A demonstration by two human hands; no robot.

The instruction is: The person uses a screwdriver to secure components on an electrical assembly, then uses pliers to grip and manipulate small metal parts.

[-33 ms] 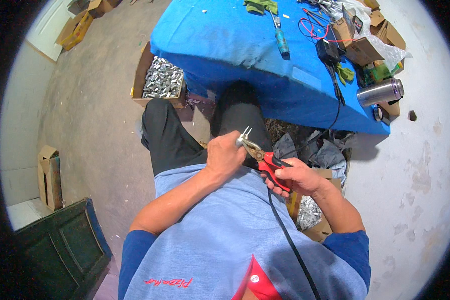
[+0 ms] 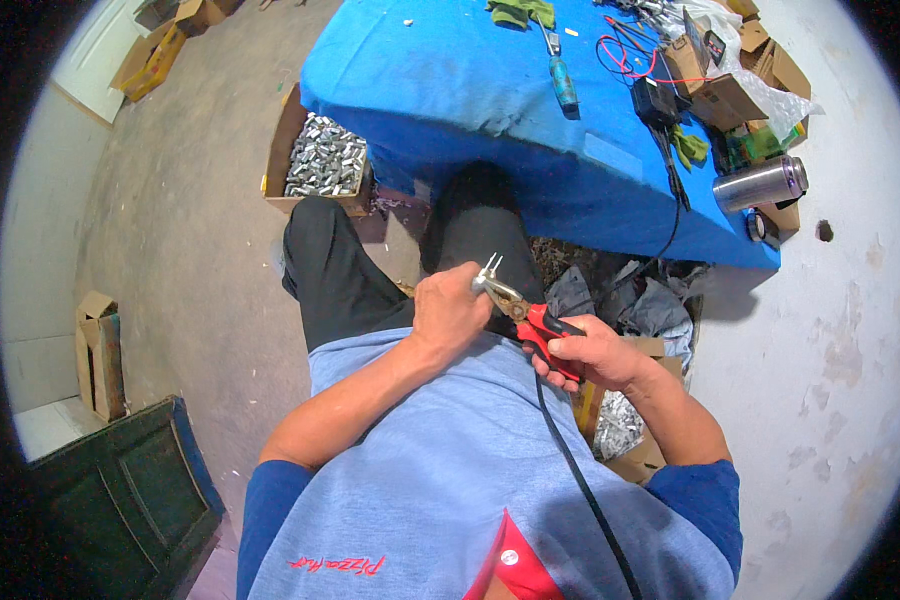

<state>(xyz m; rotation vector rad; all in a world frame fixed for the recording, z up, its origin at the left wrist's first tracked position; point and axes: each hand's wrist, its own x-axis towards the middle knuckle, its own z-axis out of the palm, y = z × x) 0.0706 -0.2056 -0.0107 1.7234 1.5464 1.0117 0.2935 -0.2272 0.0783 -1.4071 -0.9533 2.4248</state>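
My left hand (image 2: pixel 448 308) is closed round a small silvery metal piece (image 2: pixel 481 281) above my lap. Two thin pale prongs (image 2: pixel 493 264) stick up from it; the rest is covered by my fingers. In my right hand (image 2: pixel 602 352) I grip pliers (image 2: pixel 542 335) with red and black handles. Their metal jaws reach left and meet the piece beside my left fingertips; whether they bite on it is too small to tell. A black cord (image 2: pixel 575 470) runs from below my right hand down across my shirt.
Ahead stands a table under a blue cloth (image 2: pixel 420 80), bearing a teal-handled screwdriver (image 2: pixel 562 80), a black adapter (image 2: pixel 654 102) and a steel flask (image 2: pixel 760 185). A carton (image 2: pixel 282 150) of small metal parts sits left of it. Grey bags (image 2: pixel 660 305) lie at right.
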